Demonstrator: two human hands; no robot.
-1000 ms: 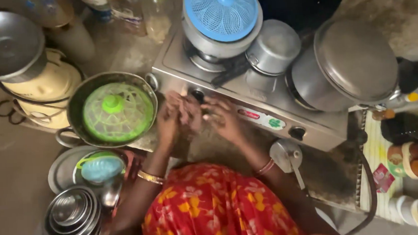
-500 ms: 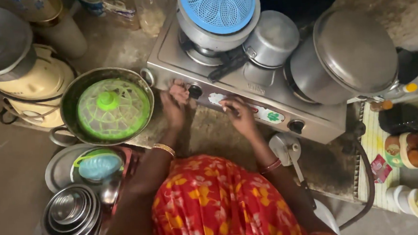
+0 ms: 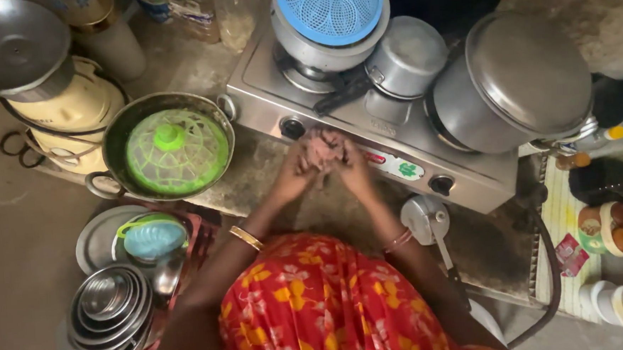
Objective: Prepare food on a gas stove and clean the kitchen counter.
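My left hand (image 3: pixel 291 174) and my right hand (image 3: pixel 356 170) are pressed together just in front of a steel two-burner gas stove (image 3: pixel 395 142). Between them they squeeze a small pinkish-brown wad (image 3: pixel 321 148); it looks like a crumpled cloth. The wad sits against the stove's front panel, between the left knob (image 3: pixel 293 128) and the right knob (image 3: pixel 440 184). A gold bangle is on my left wrist and red bangles are on my right. My lap in red flowered cloth fills the lower middle.
On the stove stand a pot with a blue perforated lid (image 3: pixel 330 11), a small steel pot (image 3: pixel 406 56) and a large lidded pot (image 3: pixel 526 71). To the left are a pan with a green cover (image 3: pixel 170 148), stacked steel bowls (image 3: pixel 109 313) and a cream cooker (image 3: pixel 66 110). Jars (image 3: pixel 613 227) stand at right.
My hands were apart on the stove's front panel half a second ago. They have come together at the panel's middle and closed around the wad.
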